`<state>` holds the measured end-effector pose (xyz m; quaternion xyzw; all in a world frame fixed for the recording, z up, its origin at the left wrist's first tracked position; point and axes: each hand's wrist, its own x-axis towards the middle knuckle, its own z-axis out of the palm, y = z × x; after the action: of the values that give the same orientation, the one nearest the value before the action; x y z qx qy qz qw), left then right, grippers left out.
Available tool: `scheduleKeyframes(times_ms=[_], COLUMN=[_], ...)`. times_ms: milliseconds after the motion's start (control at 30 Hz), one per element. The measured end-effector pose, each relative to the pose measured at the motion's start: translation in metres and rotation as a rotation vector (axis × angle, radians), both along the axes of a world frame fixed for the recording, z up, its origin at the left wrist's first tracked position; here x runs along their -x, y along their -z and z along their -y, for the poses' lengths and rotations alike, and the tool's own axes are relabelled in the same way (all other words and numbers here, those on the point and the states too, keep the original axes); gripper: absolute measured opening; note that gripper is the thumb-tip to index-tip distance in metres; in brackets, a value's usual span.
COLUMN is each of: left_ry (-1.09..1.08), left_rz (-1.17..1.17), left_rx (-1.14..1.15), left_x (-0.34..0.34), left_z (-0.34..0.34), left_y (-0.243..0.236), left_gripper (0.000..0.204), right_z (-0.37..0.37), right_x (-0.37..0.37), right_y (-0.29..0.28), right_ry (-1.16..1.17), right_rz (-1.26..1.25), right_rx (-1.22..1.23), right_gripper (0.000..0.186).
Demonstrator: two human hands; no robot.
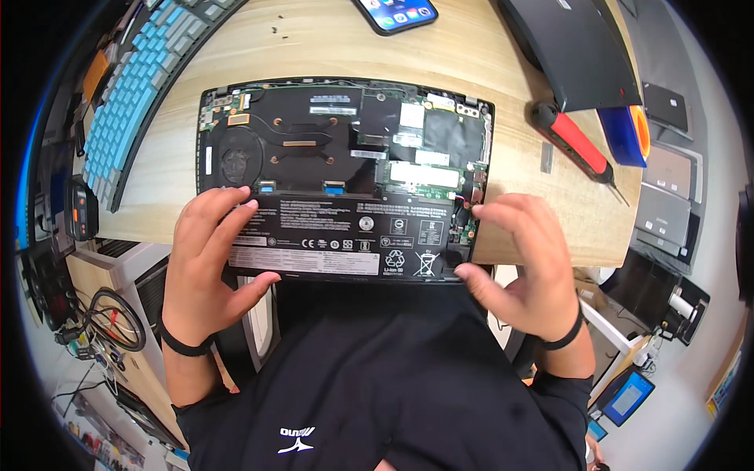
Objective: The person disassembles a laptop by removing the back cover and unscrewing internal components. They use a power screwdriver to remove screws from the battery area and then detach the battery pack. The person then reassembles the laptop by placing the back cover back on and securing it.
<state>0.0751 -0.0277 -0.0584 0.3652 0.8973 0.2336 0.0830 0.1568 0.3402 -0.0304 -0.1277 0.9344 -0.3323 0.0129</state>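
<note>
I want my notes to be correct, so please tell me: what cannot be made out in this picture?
All in the head view:
Battery: left end partly hidden by the left hand.
Laptop: side facing the table, hidden by its own body.
Phone and keyboard: far ends cut off by the upper edge.
Right hand: its fingertips' pressure is impossible to judge.

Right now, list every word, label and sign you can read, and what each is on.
Wording left uncopied; where it stands:
Battery: recycling-arrows sign, crossed-out-bin sign; small print mostly unreadable.
Pale label on the battery: too small.
Black shirt: white lettering, white emblem.
</note>
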Motion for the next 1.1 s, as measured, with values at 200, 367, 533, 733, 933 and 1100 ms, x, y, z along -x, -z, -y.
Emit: scheduleKeyframes(times_ms=[200,367,533,733,933,1100], left_ry=[0.061,0.083,0.063,0.041,0.036,0.011], left_rz=[-0.102,-0.165,-0.143,-0.063,-0.013,0.027], left_rx=[0.079,0.087,0.073,0.096,0.090,0.087], left_x=[-0.003,-0.003,-0.005,0.000,0.012,0.014], left_z=[0.007,0.005,0.001,-0.005,-0.016,-0.019], left_y=[0.005,0.007,0.005,-0.004,-0.010,-0.011], left_gripper=[0.081,0.078,0.078,0.082,0.084,0.081], right_z=[0.009,0.011,0.013,0.022,0.027,0.030], right_x=[-0.016,-0.013,-0.008,-0.006,0.001,0.006], right_y=[0.026,0.029,0.030,0.031,0.028,0.030], right_ry=[-0.026,-0.065,-0.081,-0.051,-0.050,-0.035], right_rz=[-0.029,-0.041,-0.054,-0.057,-0.022,0.029], right_rx=[0.067,0.055,0.057,0.065,0.059,0.051], right_gripper=[0.067,0.070,0.070,0.069,0.071,0.078])
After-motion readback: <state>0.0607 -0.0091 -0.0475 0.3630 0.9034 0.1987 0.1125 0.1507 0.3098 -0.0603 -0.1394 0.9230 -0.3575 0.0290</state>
